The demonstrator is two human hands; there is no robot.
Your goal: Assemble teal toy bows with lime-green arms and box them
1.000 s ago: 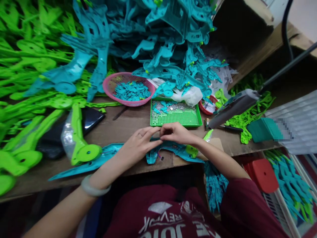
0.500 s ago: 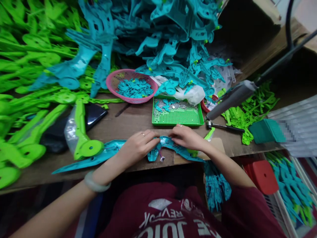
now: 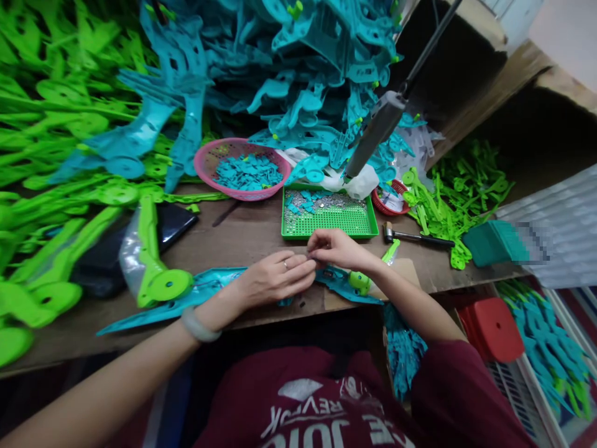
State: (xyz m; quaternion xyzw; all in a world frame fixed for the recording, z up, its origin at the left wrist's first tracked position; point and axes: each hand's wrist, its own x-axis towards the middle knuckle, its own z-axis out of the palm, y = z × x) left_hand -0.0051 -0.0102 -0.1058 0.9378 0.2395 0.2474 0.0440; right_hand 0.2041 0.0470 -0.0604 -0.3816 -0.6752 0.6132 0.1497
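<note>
A long teal plastic part (image 3: pixel 347 287) lies along the table's front edge beneath both hands, its pointed end (image 3: pixel 140 318) out to the left. My left hand (image 3: pixel 277 280) is closed over the part's middle, fingers pressed together and hiding most of that section. My right hand (image 3: pixel 340 247) is closed in a pinch, its fingertips meeting those of my left hand just above the part. What lies between the fingertips is too small and covered to name. A round green piece (image 3: pixel 359 282) sits on the part, right of my right hand.
Behind my hands stand a green perforated tray (image 3: pixel 326 226) with metal bits and a pink basket (image 3: pixel 242 194) of small teal pieces. A grey powered screwdriver (image 3: pixel 375 134) hangs above. A hammer (image 3: pixel 415 236) lies right; green parts (image 3: pixel 41 149) and teal parts (image 3: pixel 298 56) are heaped behind.
My right hand has moved left to meet my left hand, which has shifted slightly right. The wire with a white connector is now hidden. The hanging screwdriver has swung left and up.
</note>
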